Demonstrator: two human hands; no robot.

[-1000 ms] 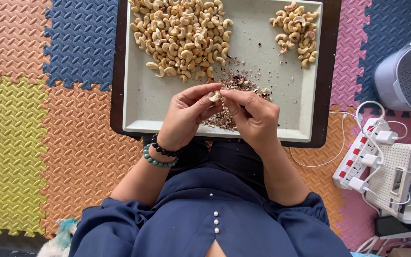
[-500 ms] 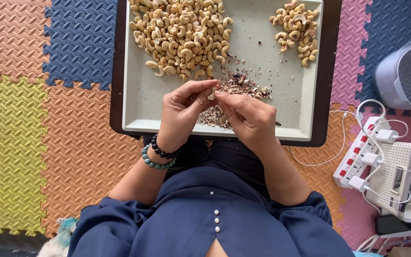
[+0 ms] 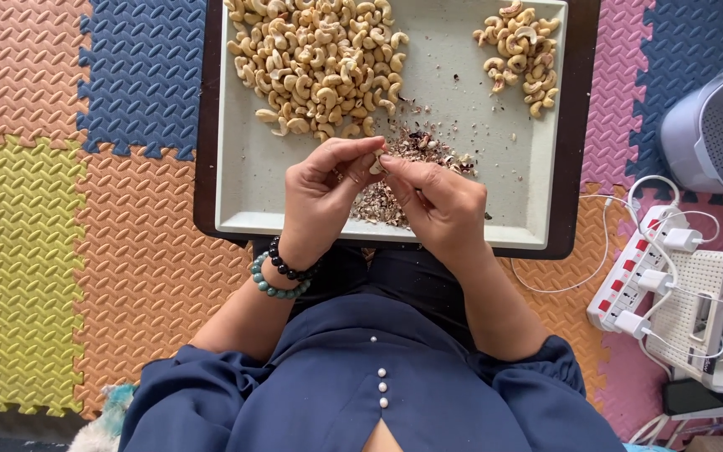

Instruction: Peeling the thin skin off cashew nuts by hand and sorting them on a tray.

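Observation:
Both hands meet over the pale tray (image 3: 244,184), pinching one cashew nut (image 3: 376,166) between their fingertips. My left hand (image 3: 321,199) wears two bead bracelets at the wrist. My right hand (image 3: 438,208) presses the nut from the right side. Under the hands lies a heap of brown skin flakes (image 3: 416,149). A large pile of cashews (image 3: 315,63) fills the tray's upper left, and a small pile of cashews (image 3: 522,52) sits at its upper right.
The tray rests on a dark board (image 3: 583,125) over coloured foam floor mats (image 3: 60,209). At the right are a white power strip (image 3: 642,276) with plugs and cables, a white device (image 3: 713,326), and a grey-blue basket (image 3: 713,134).
Both hands have shifted slightly up the tray with the nut still pinched between them; the fingers have worked around it.

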